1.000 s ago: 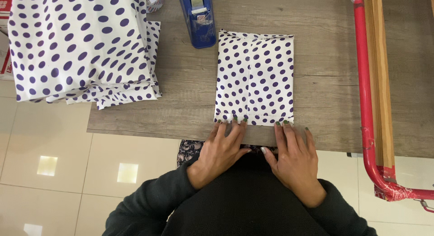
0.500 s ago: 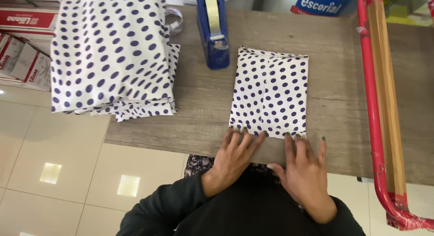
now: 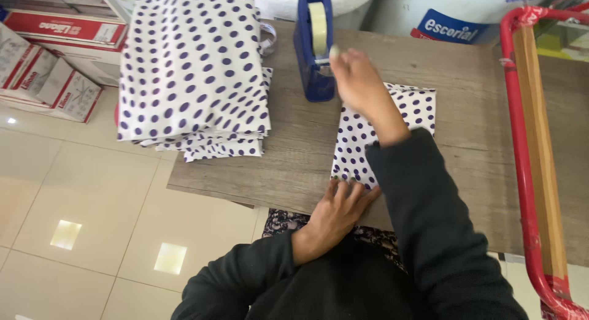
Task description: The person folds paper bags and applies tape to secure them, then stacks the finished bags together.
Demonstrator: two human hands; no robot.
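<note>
Now the left hand (image 3: 336, 211) presses flat on the near edge of the polka-dot wrapped package (image 3: 362, 139), whose long axis runs away from the person on the tabletop (image 3: 294, 160); the right hand (image 3: 356, 81), fingers loosely curled, reaches the blue tape dispenser (image 3: 314, 47).

Left hand (image 3: 334, 213) flat, fingers spread, pressing the near edge of the polka-dot wrapped parcel (image 3: 362, 145) against the wooden surface (image 3: 294, 148), while the right hand (image 3: 359, 81) is up at the blue tape dispenser (image 3: 314, 47), fingertips at its tape. Off to the left, a stack of polka-dot wrapping sheets (image 3: 193, 75) lies well apart from the parcel, and a red-edged wooden frame (image 3: 534, 142) runs down the right side.
</note>
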